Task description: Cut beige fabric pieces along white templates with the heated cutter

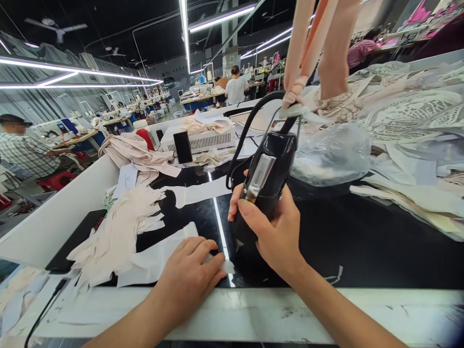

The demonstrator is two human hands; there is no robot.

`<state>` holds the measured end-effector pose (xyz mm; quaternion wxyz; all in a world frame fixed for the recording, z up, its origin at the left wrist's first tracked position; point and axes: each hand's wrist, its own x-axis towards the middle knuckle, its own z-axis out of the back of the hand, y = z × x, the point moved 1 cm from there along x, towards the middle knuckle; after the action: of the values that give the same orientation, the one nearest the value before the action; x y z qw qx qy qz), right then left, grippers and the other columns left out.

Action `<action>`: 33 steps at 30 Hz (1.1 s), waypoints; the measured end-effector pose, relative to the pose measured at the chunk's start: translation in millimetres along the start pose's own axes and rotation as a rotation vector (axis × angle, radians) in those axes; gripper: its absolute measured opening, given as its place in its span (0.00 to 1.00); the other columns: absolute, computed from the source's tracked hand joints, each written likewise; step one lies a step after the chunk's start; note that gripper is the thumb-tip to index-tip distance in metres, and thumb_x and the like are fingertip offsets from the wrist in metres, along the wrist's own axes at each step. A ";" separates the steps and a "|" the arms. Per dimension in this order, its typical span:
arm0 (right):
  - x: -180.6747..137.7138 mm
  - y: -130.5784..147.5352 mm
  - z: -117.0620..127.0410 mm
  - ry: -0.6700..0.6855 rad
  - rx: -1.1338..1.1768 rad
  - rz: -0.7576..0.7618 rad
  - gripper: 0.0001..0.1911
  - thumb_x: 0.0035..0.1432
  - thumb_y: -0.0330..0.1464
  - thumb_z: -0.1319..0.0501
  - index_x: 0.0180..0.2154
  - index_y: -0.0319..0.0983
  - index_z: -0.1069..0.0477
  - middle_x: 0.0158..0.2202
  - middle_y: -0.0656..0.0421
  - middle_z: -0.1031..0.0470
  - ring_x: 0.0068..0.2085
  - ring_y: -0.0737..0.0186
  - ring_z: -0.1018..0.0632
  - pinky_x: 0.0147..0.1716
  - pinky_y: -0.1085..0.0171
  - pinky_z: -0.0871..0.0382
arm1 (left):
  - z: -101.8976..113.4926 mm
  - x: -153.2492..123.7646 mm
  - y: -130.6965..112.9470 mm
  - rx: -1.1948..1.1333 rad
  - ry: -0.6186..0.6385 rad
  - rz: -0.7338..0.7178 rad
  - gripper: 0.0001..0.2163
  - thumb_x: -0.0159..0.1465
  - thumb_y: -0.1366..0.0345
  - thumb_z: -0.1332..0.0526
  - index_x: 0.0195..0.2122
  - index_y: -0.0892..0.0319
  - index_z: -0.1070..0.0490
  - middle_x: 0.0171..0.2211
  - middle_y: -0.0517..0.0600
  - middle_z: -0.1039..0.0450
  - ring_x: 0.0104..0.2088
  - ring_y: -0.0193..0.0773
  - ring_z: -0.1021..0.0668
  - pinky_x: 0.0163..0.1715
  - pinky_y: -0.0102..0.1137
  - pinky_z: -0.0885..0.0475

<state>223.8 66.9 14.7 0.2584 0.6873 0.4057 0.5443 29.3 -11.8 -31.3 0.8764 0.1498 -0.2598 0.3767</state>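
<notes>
My right hand (270,232) is wrapped around a black hand-held tool (266,176) with a silver trigger plate, held tilted over the glossy black worktop (362,241). A black cable (246,128) loops from the tool's top, which hangs from peach fabric straps (311,43) overhead. My left hand (190,278) lies flat, fingers together, pressing a white fabric piece (159,258) against the worktop's front edge, just left of the tool.
A pile of cream fabric cut pieces (116,237) lies at left, lace fabric (409,116) and a clear plastic bag (331,152) at right. A white box (203,137) and black phone (182,146) stand behind. Other workers sit at sewing stations in the background.
</notes>
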 end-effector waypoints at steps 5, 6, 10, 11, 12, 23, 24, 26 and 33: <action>3.4 1.3 5.6 -0.042 -0.010 -0.005 0.19 0.63 0.45 0.19 0.43 0.48 0.25 0.36 0.64 0.17 0.29 0.61 0.20 0.29 0.60 0.18 | -12.5 3.4 -25.0 -0.040 -0.053 -0.048 0.09 0.88 0.61 0.35 0.57 0.57 0.16 0.50 0.55 0.12 0.49 0.44 0.11 0.52 0.37 0.11; 4.5 1.5 7.1 -0.046 -0.009 -0.003 0.20 0.63 0.46 0.18 0.44 0.48 0.25 0.36 0.65 0.17 0.28 0.61 0.20 0.29 0.60 0.19 | -18.0 2.3 -31.9 -0.063 -0.058 -0.077 0.10 0.88 0.59 0.35 0.59 0.57 0.16 0.51 0.54 0.12 0.50 0.44 0.11 0.54 0.37 0.11; 8.1 3.0 11.1 -0.052 -0.008 0.006 0.21 0.62 0.47 0.18 0.44 0.48 0.25 0.35 0.65 0.17 0.28 0.60 0.19 0.28 0.59 0.18 | -39.2 -6.1 -57.9 -0.144 -0.099 -0.282 0.06 0.86 0.60 0.31 0.57 0.51 0.13 0.51 0.47 0.12 0.49 0.37 0.12 0.66 0.35 0.15; 8.2 3.6 11.1 -0.053 -0.006 0.005 0.21 0.62 0.47 0.18 0.44 0.48 0.25 0.35 0.65 0.17 0.28 0.60 0.19 0.28 0.59 0.18 | -41.3 -8.2 -61.2 -0.153 -0.112 -0.315 0.04 0.85 0.63 0.30 0.53 0.50 0.13 0.48 0.45 0.12 0.47 0.35 0.12 0.66 0.32 0.16; 7.8 4.4 10.6 -0.051 -0.002 0.003 0.21 0.63 0.47 0.18 0.44 0.48 0.26 0.35 0.65 0.17 0.27 0.60 0.19 0.28 0.58 0.17 | -41.2 -9.9 -62.2 -0.160 -0.119 -0.333 0.06 0.85 0.64 0.30 0.48 0.51 0.13 0.43 0.44 0.13 0.44 0.33 0.12 0.64 0.30 0.15; -8.6 10.8 -3.0 -0.008 0.065 -0.036 0.19 0.64 0.47 0.18 0.43 0.47 0.23 0.36 0.64 0.17 0.29 0.61 0.18 0.28 0.62 0.16 | 2.5 -6.6 3.4 -0.181 -0.048 -0.015 0.08 0.86 0.71 0.37 0.55 0.59 0.17 0.46 0.53 0.12 0.47 0.41 0.10 0.53 0.34 0.10; -9.9 12.1 -3.5 0.003 0.070 -0.037 0.18 0.64 0.46 0.19 0.44 0.47 0.23 0.35 0.64 0.17 0.29 0.62 0.19 0.28 0.62 0.16 | 0.4 -6.4 5.3 -0.190 -0.046 -0.006 0.08 0.86 0.70 0.37 0.55 0.60 0.16 0.46 0.53 0.12 0.47 0.42 0.10 0.53 0.35 0.10; -12.8 14.8 -3.6 0.025 0.083 -0.039 0.17 0.66 0.45 0.19 0.45 0.48 0.23 0.35 0.65 0.18 0.28 0.63 0.19 0.28 0.63 0.16 | -4.7 -6.3 6.2 -0.219 -0.038 0.019 0.08 0.87 0.68 0.37 0.54 0.59 0.16 0.46 0.53 0.12 0.46 0.42 0.10 0.52 0.35 0.11; -21.4 16.3 -2.9 0.014 0.096 -0.013 0.18 0.66 0.45 0.17 0.48 0.49 0.22 0.35 0.66 0.18 0.27 0.62 0.19 0.28 0.63 0.16 | -14.1 -8.5 1.7 -0.268 0.037 0.082 0.09 0.87 0.68 0.35 0.52 0.57 0.13 0.47 0.51 0.13 0.46 0.39 0.11 0.52 0.34 0.13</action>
<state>223.8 39.9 17.0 0.2261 0.6924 0.4376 0.5273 28.0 -9.2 -47.6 0.8772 0.0137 -0.2975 0.3766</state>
